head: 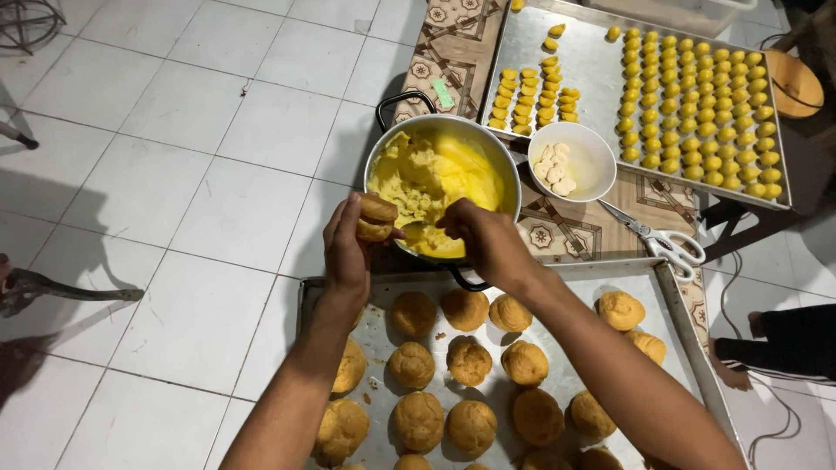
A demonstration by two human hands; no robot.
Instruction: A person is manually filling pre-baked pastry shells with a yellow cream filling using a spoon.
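While the left hand grips a puff at its fingertips, the right hand closes on a spoon just beside, over the pot.

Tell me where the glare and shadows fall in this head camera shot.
Head view: glare washes the upper metal tray; the forearms shadow the lower tray of puffs; the left hand holding a puff is sharp; floor tile lines bow slightly near the edges.

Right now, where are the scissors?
In the head view, the scissors lie right of centre on the patterned table, just right of the white bowl, between the two trays.
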